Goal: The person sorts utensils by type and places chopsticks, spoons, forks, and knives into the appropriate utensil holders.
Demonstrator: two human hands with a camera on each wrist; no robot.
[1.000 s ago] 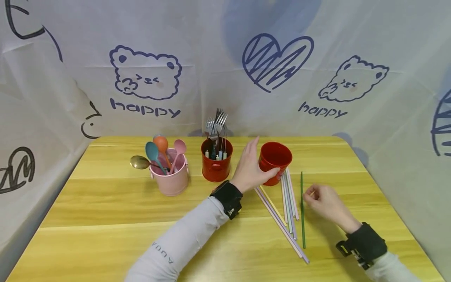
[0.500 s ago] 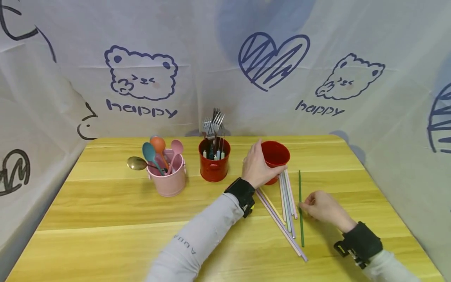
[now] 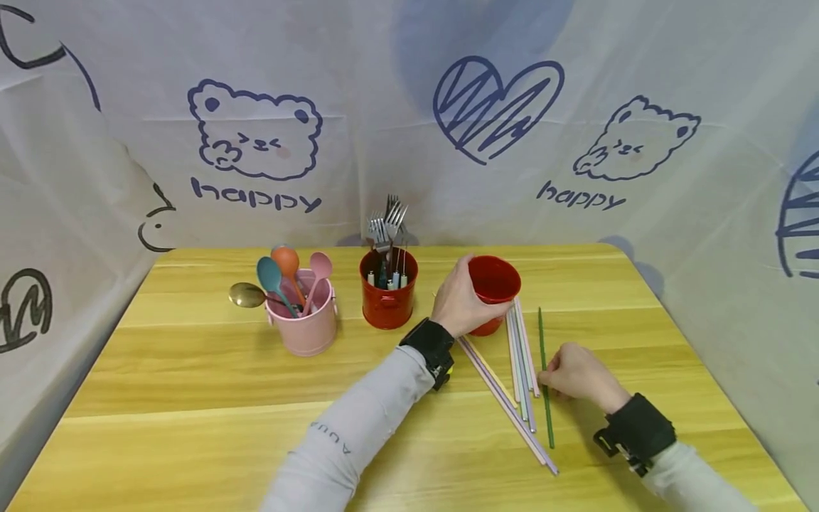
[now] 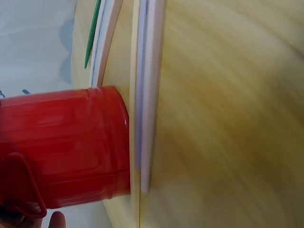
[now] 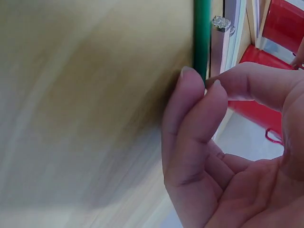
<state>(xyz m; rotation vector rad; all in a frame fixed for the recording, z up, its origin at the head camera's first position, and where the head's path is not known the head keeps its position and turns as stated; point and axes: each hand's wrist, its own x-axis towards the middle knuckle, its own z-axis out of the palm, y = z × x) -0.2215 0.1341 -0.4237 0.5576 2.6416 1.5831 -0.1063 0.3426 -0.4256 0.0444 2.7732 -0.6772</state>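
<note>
My left hand [image 3: 462, 302] grips a small red bucket [image 3: 495, 281] at its left side, thumb across the front. The bucket stands upright, with bare red inside walls. On the right, my right hand [image 3: 582, 373] pinches a slim green chopstick [image 3: 549, 416] between thumb and fingertips, around its middle. The right wrist view shows the fingertips meeting at the green chopstick [image 5: 202, 38], low over the wood. Between the hands lie pastel chopsticks [image 3: 523, 370] in one bunch, and a slanted bunch of pink, purple and yellow chopsticks [image 3: 499, 391] passes close by the bucket's base.
A second red bucket [image 3: 389, 309] holds several forks [image 3: 392, 224]. Left of it stands a pink bucket [image 3: 308, 334] with several spoons [image 3: 269, 274], one gold spoon [image 3: 247, 295] leaning far out. A white cloth with drawings [image 3: 377, 107] hangs behind the wooden table [image 3: 192, 377].
The left hand has closed in on the red bucket and now grips it. My right hand has come slightly down and left, its fingers now around the green chopstick.
</note>
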